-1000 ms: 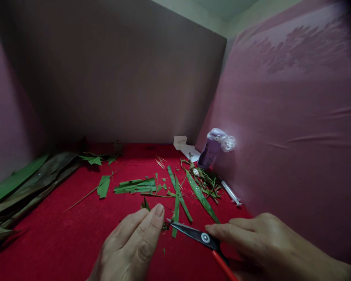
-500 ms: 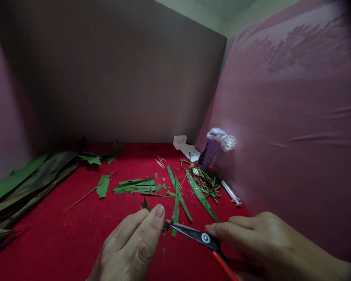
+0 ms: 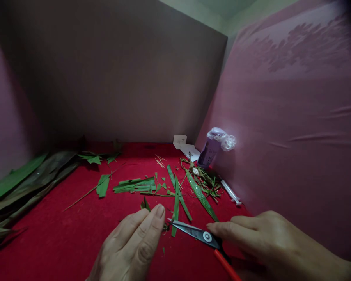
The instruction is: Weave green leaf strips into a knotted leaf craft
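Observation:
My right hand (image 3: 260,238) is closed around a pair of scissors (image 3: 197,232) with black and red handles. The blades look nearly closed, pointing left at the fingertips of my left hand (image 3: 140,242). That hand is closed in a pinch. Past its fingers show a dark green leaf piece (image 3: 145,204) and a small dark stem end (image 3: 165,226). Most of what it holds is hidden behind the fingers. Just beyond the scissor tips, a narrow green leaf strip (image 3: 176,207) lies on the red cloth (image 3: 61,238).
Cut leaf strips (image 3: 134,185) and toothpicks (image 3: 160,161) lie in the middle. Large leaves (image 3: 32,175) spread along the left. At right are a stem pile (image 3: 207,181), a syringe (image 3: 231,192), a purple bottle (image 3: 207,152) with plastic wrap, and white paper (image 3: 189,151).
The scissors and my right hand have shifted slightly to the right, so the blade tips sit a little farther from my left fingers. My left hand has stayed in place.

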Action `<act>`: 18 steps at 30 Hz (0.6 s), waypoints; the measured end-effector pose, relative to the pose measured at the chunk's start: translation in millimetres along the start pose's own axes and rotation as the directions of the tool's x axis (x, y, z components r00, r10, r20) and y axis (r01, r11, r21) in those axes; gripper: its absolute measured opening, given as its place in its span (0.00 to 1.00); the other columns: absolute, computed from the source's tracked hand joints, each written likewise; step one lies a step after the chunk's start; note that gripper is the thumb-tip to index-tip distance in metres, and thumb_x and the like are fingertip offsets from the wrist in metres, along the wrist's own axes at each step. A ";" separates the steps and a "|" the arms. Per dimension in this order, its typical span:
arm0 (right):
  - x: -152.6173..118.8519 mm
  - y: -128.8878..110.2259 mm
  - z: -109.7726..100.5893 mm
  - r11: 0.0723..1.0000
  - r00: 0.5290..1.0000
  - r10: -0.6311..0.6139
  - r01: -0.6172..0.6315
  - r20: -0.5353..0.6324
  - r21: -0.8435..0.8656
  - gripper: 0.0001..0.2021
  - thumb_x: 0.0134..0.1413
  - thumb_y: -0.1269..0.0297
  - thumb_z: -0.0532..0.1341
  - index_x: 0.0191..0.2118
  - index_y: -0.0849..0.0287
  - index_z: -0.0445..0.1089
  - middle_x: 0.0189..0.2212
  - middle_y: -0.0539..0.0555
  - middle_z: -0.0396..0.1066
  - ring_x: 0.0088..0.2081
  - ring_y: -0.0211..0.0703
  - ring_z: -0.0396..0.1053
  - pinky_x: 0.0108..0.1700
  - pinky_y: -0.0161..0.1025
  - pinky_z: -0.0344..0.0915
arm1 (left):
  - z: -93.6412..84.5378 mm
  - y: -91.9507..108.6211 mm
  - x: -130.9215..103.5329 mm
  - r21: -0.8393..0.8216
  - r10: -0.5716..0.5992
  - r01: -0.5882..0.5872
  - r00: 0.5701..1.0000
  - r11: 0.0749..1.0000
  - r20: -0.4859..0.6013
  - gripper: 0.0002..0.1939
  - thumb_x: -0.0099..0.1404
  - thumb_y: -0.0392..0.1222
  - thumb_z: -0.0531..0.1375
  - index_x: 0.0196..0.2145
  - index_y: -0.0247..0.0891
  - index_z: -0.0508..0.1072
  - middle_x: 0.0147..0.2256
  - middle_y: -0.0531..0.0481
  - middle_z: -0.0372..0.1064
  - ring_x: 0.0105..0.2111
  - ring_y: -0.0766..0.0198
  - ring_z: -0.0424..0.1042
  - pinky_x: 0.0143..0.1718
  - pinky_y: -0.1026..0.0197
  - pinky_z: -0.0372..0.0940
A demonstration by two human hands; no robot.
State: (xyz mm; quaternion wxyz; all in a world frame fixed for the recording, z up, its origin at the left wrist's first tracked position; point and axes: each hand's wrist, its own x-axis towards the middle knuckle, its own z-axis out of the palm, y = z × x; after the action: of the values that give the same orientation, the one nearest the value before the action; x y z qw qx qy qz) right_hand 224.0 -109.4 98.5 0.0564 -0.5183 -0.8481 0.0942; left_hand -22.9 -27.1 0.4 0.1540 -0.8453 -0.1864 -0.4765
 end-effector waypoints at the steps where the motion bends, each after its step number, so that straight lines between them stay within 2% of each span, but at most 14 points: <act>1: -0.1 0.0 0.1 1.000 1.000 -0.005 0.005 -0.004 -0.011 0.11 0.47 0.73 0.61 0.39 0.58 0.66 0.26 0.52 0.68 0.22 0.36 0.64 0.21 0.31 0.52 | 0.1 0.2 0.0 -0.003 -0.003 0.003 1.000 1.000 -0.001 0.24 0.67 0.36 0.52 0.60 0.32 0.56 0.46 0.42 0.75 0.44 0.57 0.73 0.42 0.57 0.72; 7: -3.1 1.1 1.5 0.998 0.999 -0.042 0.041 -0.019 -0.051 0.07 0.52 0.70 0.58 0.39 0.59 0.66 0.25 0.52 0.68 0.21 0.35 0.64 0.20 0.32 0.52 | 0.6 -1.1 -1.7 0.014 -0.010 0.010 1.000 1.000 -0.008 0.24 0.67 0.37 0.52 0.60 0.32 0.56 0.46 0.42 0.75 0.43 0.56 0.74 0.42 0.56 0.71; 13: -2.0 -4.9 -5.7 0.989 0.986 -0.122 0.111 -0.112 -0.102 0.03 0.56 0.69 0.56 0.36 0.62 0.66 0.23 0.50 0.68 0.19 0.33 0.63 0.20 0.32 0.52 | 0.1 -1.6 -1.6 0.017 -0.004 0.004 1.000 1.000 0.004 0.25 0.66 0.37 0.53 0.60 0.31 0.56 0.46 0.41 0.75 0.44 0.56 0.73 0.42 0.58 0.71; 18: 0.4 -8.0 -9.6 0.977 0.971 -0.173 0.149 -0.162 -0.153 0.06 0.59 0.67 0.53 0.34 0.62 0.66 0.21 0.50 0.67 0.18 0.32 0.62 0.17 0.33 0.50 | -0.4 -0.5 -1.7 -0.012 -0.021 0.021 1.000 1.000 0.012 0.26 0.65 0.35 0.54 0.60 0.32 0.55 0.47 0.41 0.74 0.44 0.56 0.73 0.42 0.57 0.72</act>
State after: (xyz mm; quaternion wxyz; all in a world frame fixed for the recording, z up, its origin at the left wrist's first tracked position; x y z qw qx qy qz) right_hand 218.7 -111.6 109.6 0.1015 -0.4565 -0.8838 -0.0162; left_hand -24.2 -27.1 -0.8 0.1427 -0.8470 -0.1932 -0.4743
